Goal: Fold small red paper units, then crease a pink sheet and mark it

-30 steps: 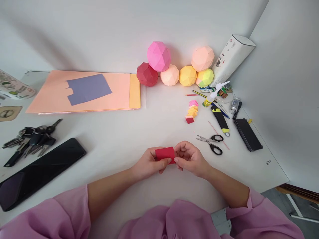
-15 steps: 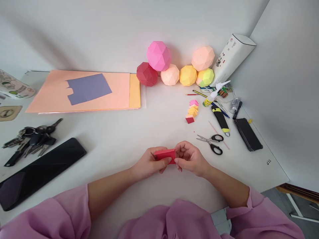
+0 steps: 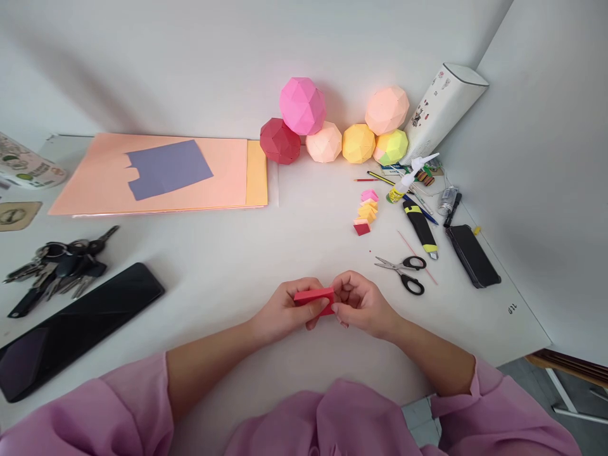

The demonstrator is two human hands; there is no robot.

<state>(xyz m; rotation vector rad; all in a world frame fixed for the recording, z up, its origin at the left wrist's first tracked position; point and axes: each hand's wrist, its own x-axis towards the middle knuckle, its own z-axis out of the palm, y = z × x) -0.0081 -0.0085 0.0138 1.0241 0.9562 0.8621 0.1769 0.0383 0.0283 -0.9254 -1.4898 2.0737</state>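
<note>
Between my hands, above the table close to me, is a small folded piece of red paper [image 3: 314, 295]. My left hand [image 3: 295, 305] grips its left part, thumb across the front and fingers behind. At the paper's right end, my right hand [image 3: 360, 305] pinches the edge between thumb and curled fingers. Part of the paper is covered by my left thumb. Black-handled scissors [image 3: 403, 271] lie to the right of my right hand, blades pointing left. Beyond them is a row of small folded paper pieces [image 3: 365, 212] in pink, yellow, peach and red.
Faceted paper balls [image 3: 303, 106] are stacked against the back wall. On the right lie a glue bottle [image 3: 403, 187], a utility knife [image 3: 420, 229] and a phone [image 3: 473, 256]. Peach paper sheets [image 3: 99, 183], keys [image 3: 66, 266] and a long black device [image 3: 80, 329] occupy the left.
The red paper has tilted slightly and its top edge sits a little lower. Both hands keep their grip with only tiny finger shifts; everything else stays put.
</note>
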